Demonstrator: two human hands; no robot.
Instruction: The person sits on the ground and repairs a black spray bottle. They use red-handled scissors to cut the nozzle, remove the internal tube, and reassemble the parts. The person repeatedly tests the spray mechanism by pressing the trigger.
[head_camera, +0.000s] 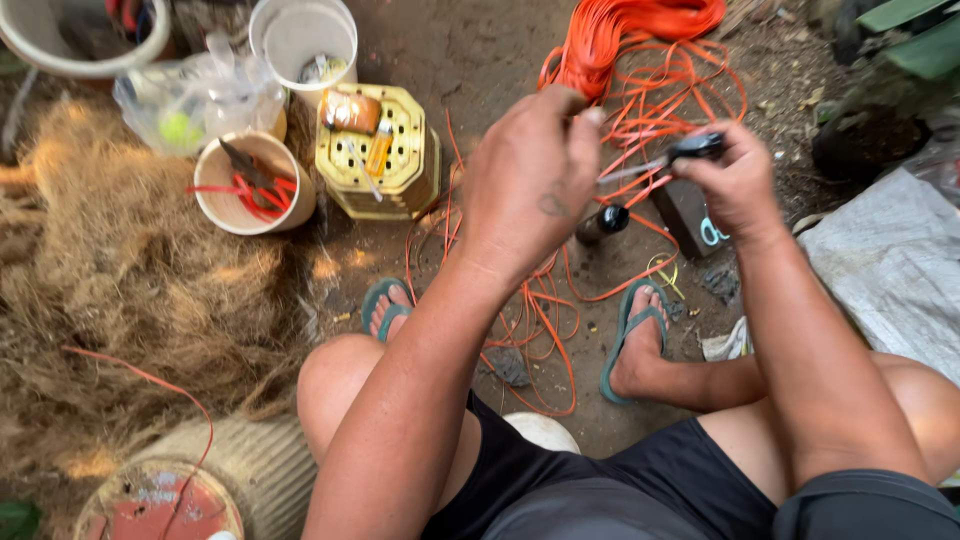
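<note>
Left hand (527, 180) grips one orange cord bundle (620, 40); right hand (733, 180) clasps one black-handled knife (672, 157)

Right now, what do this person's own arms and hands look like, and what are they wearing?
Both arms are bare from shoulder to wrist, with no sleeves, gloves, watch or rings in view. The left hand has a small dark mark, perhaps a tattoo, on its back. The right hand shows no markings. Below are black shorts and teal flip-flops.
</note>
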